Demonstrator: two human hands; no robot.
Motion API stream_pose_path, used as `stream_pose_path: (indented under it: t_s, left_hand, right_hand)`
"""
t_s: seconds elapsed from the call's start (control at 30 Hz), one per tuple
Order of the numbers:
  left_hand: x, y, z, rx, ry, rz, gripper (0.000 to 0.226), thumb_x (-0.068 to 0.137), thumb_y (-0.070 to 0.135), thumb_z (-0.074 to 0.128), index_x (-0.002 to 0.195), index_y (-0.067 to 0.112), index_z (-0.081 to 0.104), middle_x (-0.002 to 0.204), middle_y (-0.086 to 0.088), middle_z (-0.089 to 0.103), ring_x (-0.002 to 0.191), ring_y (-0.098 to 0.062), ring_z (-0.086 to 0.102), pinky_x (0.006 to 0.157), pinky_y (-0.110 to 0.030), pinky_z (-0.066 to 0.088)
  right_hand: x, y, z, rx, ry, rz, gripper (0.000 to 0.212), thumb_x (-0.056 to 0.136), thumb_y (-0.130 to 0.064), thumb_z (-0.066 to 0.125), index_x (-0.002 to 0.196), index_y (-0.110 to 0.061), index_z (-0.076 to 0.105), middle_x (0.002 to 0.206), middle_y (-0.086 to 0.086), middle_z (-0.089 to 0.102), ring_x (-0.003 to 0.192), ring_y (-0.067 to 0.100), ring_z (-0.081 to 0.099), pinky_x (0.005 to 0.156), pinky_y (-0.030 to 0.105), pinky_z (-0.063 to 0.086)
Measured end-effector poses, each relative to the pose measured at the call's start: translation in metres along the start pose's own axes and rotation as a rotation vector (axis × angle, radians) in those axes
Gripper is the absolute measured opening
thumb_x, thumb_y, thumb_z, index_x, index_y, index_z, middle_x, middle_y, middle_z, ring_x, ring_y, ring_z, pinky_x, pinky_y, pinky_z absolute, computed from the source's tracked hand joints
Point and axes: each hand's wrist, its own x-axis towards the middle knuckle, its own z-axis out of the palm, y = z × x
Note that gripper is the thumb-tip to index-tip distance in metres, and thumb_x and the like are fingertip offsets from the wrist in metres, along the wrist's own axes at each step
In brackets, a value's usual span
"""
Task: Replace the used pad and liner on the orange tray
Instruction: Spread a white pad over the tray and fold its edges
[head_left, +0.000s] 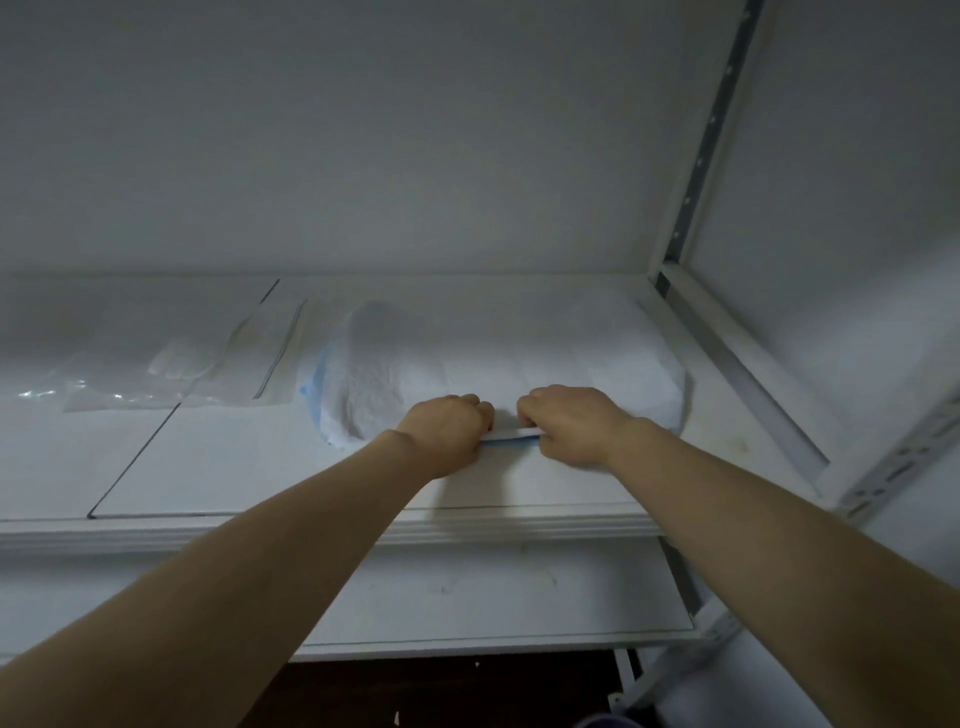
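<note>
A stack of folded white pads (519, 364) with blue backing lies on a white shelf (208, 457), toward the right. My left hand (447, 431) and my right hand (571, 421) are side by side at the stack's front edge. Both are closed on the edge of one pad (511, 435), whose blue underside shows between them. The orange tray is not in view.
Clear plastic bags (171, 374) lie on the shelf to the left of the pads. A white metal upright (696, 171) and side rail (748, 374) bound the shelf on the right. A lower shelf (467, 597) sits beneath, under my forearms.
</note>
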Motion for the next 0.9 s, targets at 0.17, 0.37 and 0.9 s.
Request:
stream_pose_path:
  t_s: [0.17,0.37,0.9]
  left_hand:
    - [0.007,0.006,-0.005,-0.012,-0.049,-0.015,0.038,0.085,0.028,0.056,0.12,0.016,0.048,0.117,-0.005,0.052,0.105,-0.023,0.054,0.073,-0.03,0.041]
    - [0.019,0.028,-0.003,-0.022,-0.003,0.017,0.04,0.087,0.035,0.053,0.123,0.016,0.048,0.119,-0.005,0.049,0.109,-0.022,0.051,0.075,-0.031,0.041]
    - [0.033,0.042,-0.009,0.118,-0.074,-0.04,0.031,0.086,0.021,0.052,0.116,0.015,0.047,0.116,-0.005,0.054,0.104,-0.024,0.056,0.072,-0.032,0.04]
  right_hand:
    - [-0.018,0.027,-0.009,0.046,-0.092,0.04,0.032,0.078,-0.02,0.061,0.108,-0.022,0.051,0.1,-0.005,0.048,0.087,0.014,0.044,0.068,0.028,0.034]
    - [-0.034,0.054,-0.001,-0.031,-0.042,0.109,0.026,0.082,-0.01,0.054,0.106,-0.02,0.053,0.111,0.0,0.054,0.098,0.019,0.051,0.069,0.029,0.032]
    - [-0.047,0.078,0.014,-0.16,0.016,0.119,0.033,0.084,0.0,0.048,0.114,-0.013,0.046,0.115,0.006,0.052,0.104,0.024,0.048,0.079,0.033,0.034]
